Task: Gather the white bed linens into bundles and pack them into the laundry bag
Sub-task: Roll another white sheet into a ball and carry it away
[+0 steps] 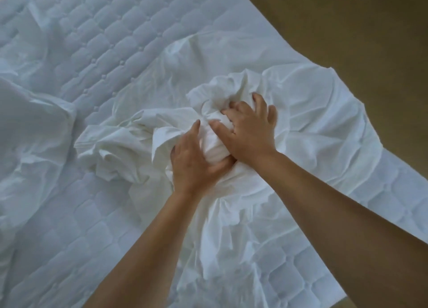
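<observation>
On the quilted white mattress, mid-gather
Both your left hand and right hand clutch the crumpled white cloth sheet (no bag in view); next, pull in the loose edges.

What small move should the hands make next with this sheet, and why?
Probably pull more loose sheet inward toward the bundle. The left hand and right hand both grip a bunched middle, yet much of the sheet lies spread flat over the mattress toward its right edge.
</observation>
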